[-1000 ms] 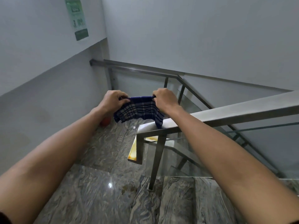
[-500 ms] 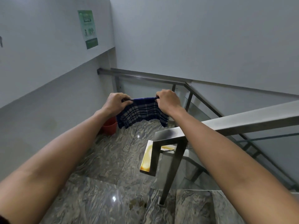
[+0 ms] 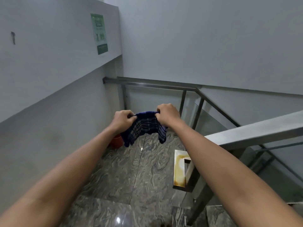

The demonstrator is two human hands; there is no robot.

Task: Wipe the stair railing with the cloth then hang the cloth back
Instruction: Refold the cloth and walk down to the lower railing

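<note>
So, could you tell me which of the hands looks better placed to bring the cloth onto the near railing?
Probably the right hand: it pinches the cloth on the side where the railing runs. The left hand is farther from it, toward the wall.

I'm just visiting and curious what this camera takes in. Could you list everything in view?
cloth: one, dark blue plaid, held up in the air over the landing
near railing: one, grey metal, right
far railing: one, dark metal, along the back wall
glass panel: one, clear, under the far railing
sign: one, green, left wall
hook: one, dark, left wall
pot: one, reddish, landing corner
floor: grey marbled stone
left hand: grips the cloth's top edge
right hand: grips the cloth's top edge
</note>
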